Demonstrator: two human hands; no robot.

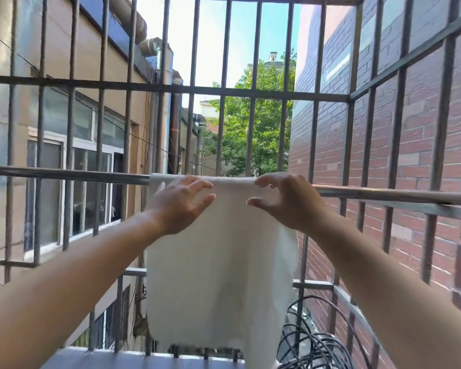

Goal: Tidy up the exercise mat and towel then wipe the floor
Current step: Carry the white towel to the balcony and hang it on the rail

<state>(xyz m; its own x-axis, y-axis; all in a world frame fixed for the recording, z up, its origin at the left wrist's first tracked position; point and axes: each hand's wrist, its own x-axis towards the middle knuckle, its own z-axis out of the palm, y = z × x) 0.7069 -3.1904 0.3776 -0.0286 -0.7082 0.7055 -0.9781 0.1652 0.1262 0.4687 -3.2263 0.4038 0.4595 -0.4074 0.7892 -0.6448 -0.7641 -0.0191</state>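
A white rectangular cloth towel (218,262) hung draped over a horizontal grey metal rail (64,174) inside the barred window cage. The left hand (181,203) and the right hand (285,201) hovered at its top fold, fingers spread and loosely curved, gripping nothing. Coiled black cables (313,339) lay lower right.

White cloth towel (221,262) hangs draped over the horizontal grey metal rail (64,174) of the barred window cage. Left hand (183,203) and right hand (285,201) hover at its top fold, fingers loosely spread, gripping nothing.
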